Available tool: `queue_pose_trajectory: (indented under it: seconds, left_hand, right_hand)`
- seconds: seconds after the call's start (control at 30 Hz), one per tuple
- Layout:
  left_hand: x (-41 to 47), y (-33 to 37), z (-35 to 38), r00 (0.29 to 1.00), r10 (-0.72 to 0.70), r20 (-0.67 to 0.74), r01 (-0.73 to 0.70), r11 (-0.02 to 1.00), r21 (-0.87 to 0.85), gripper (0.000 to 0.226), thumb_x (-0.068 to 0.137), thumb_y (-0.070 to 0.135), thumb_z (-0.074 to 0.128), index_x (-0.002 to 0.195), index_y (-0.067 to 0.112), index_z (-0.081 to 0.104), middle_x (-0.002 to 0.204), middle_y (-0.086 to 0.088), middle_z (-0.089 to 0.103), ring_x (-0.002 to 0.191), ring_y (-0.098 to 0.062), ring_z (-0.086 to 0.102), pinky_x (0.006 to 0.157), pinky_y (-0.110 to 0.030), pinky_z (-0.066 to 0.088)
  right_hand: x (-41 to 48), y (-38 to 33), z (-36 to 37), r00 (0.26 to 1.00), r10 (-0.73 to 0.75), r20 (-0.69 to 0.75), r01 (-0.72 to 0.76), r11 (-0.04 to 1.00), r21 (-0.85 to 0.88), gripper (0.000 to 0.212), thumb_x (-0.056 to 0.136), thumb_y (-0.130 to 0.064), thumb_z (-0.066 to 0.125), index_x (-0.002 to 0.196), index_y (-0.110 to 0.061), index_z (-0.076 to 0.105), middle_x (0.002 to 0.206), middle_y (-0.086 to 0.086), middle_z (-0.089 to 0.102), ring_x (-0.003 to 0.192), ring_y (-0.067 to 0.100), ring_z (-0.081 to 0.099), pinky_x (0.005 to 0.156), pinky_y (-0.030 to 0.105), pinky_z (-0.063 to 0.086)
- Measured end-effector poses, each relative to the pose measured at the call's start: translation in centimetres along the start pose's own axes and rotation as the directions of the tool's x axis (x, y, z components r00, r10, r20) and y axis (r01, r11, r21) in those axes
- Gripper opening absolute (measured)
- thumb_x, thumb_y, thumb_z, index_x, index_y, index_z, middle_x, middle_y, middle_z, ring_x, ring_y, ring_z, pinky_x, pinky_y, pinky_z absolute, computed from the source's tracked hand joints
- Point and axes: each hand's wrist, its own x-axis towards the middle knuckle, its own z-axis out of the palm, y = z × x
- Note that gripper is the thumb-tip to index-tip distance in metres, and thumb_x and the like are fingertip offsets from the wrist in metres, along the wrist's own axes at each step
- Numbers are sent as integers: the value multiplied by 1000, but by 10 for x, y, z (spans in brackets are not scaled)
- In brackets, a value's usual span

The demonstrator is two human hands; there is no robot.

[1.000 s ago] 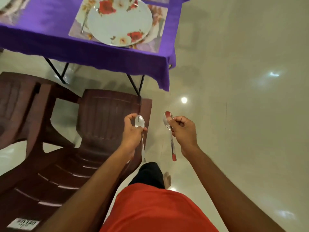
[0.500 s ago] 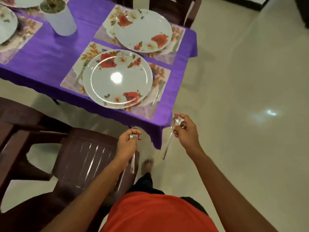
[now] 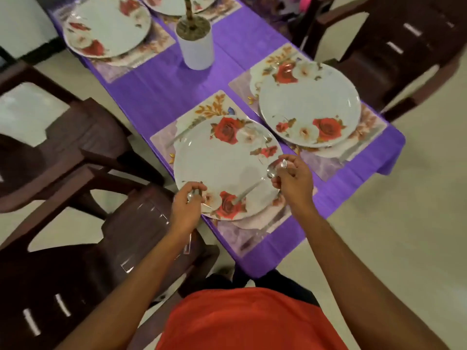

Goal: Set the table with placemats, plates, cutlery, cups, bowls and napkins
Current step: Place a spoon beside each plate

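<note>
My right hand [image 3: 293, 180] pinches a steel spoon [image 3: 252, 189] by its bowl, the handle slanting down-left over the near floral plate [image 3: 214, 160]. My left hand [image 3: 187, 208] grips a second spoon [image 3: 193, 195] by its bowl at the plate's near-left rim; its handle hangs down under my wrist. The near plate lies on a floral placemat [image 3: 242, 238] on the purple tablecloth [image 3: 156, 97]. A second plate [image 3: 309, 104] on its own mat [image 3: 328, 168] sits to the right. A fork or knife lies at the near mat's left side [image 3: 179, 136], blurred.
A white pot with a plant stem [image 3: 195, 44] stands mid-table. Two more plates on mats lie at the far end [image 3: 106, 29]. Dark brown plastic chairs flank the table on the left [image 3: 63, 157] and far right [image 3: 394, 46]. Pale tiled floor [image 3: 404, 223] lies on the right.
I have stepped up to the table. Both hands rose from below the table edge to over the near plate, each still holding its spoon.
</note>
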Motion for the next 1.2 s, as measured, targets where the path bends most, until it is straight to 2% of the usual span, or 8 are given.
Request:
queue_pose_trajectory:
  seconds: [0.2,0.3,0.4,0.6,0.77,0.87,1.03,1.2]
  left_hand:
    - [47,26,-3,988,-42,-147,40,999,-18,14,96,25,62,98,29,75,94,16,70,74,8,62,68,-19,50]
    - [89,32,-8,983,5,-184,8,998,69,13,95,31,65,101,28,76,84,5,68,73,-4,57,68,-19,46]
    - [124,43,-13,975,-53,-215,66,996,52,23,100,19,58,95,5,76,66,5,55,55,0,48,52,-11,36]
    - [176,66,-49,968,-229,-107,195,946,-260,27,102,24,53,89,7,68,60,12,63,43,-1,45,41,-12,36]
    - [211,51,-68,978,-146,-147,128,984,-126,20,96,28,65,93,10,74,63,9,60,55,-2,54,57,-18,45]
    - [225,41,-69,984,-79,-158,84,996,30,15,92,26,68,100,16,76,82,6,69,79,-8,64,71,-19,50]
    - [231,25,-73,972,-20,-234,65,981,182,22,92,28,67,107,14,75,86,7,67,79,-8,62,72,-19,52]
    - [230,11,-70,969,133,-210,-61,947,316,20,92,27,69,106,15,77,97,3,67,87,-11,58,79,-23,51]
  right_hand:
    - [80,-43,68,962,-69,265,85,995,-51,18,92,-1,55,101,-14,63,87,13,71,63,23,67,57,31,53]
    - [100,-59,112,927,-102,360,129,990,-51,18,89,-8,55,96,-23,63,86,10,73,66,29,72,52,30,51]
    - [117,-64,151,929,-132,346,179,978,-108,17,92,-20,53,90,-36,58,85,12,72,57,22,66,48,29,49]
    - [157,-59,219,931,-216,293,272,948,-164,17,90,-20,56,95,-36,60,90,-1,74,77,22,73,69,44,62]
    - [177,-50,258,933,-190,307,247,956,-158,22,88,-15,60,93,-36,59,88,3,75,72,27,72,68,51,61]
    - [184,-49,270,921,-191,340,280,931,-234,18,93,-13,63,97,-31,61,84,1,74,69,23,72,63,36,61]
    - [197,-46,272,858,-268,438,463,774,-433,9,90,-19,70,99,-21,70,83,-6,72,72,8,66,61,13,48]
    - [210,-36,255,837,-240,492,495,715,-494,8,85,-18,73,93,-19,76,79,-7,73,74,8,68,75,27,59]
